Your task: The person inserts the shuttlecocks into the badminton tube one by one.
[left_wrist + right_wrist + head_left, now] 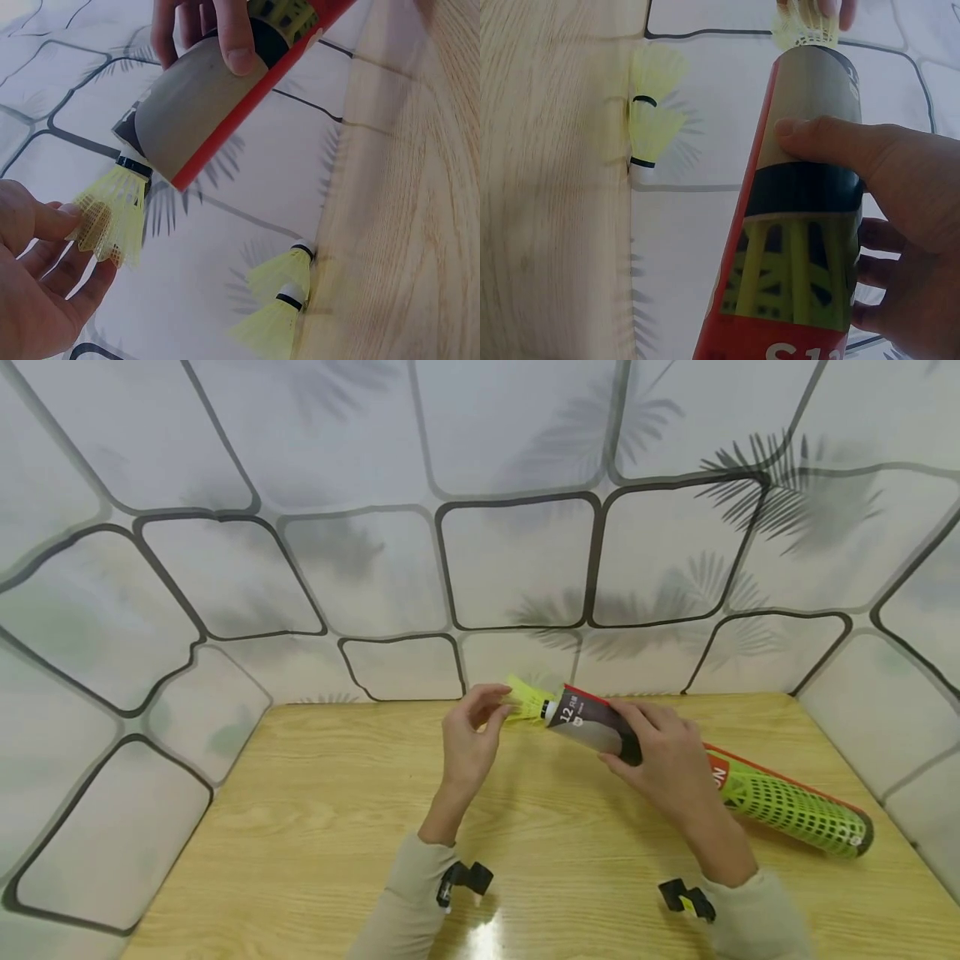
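Note:
My left hand [468, 735] pinches a yellow shuttlecock [527, 703] by its skirt. Its white cork tip with a black band meets the end of a long shuttlecock tube [787, 806]; in the left wrist view, the tube's rim [154, 161] partly hides the cork of this shuttlecock [116, 206]. My right hand [667, 760] grips the tube near that end, thumb across its grey section [810, 90]. Green-yellow netted skirts show through the clear wall. The tube has a red stripe and slants down to the right.
Two more yellow shuttlecocks [281, 292] are beside the wood table's [337, 827] edge in both wrist views. A wall covering [517, 560] with dark outlines and leaf prints rises behind and at both sides of the table. Small black devices [465, 878] sit at both wrists.

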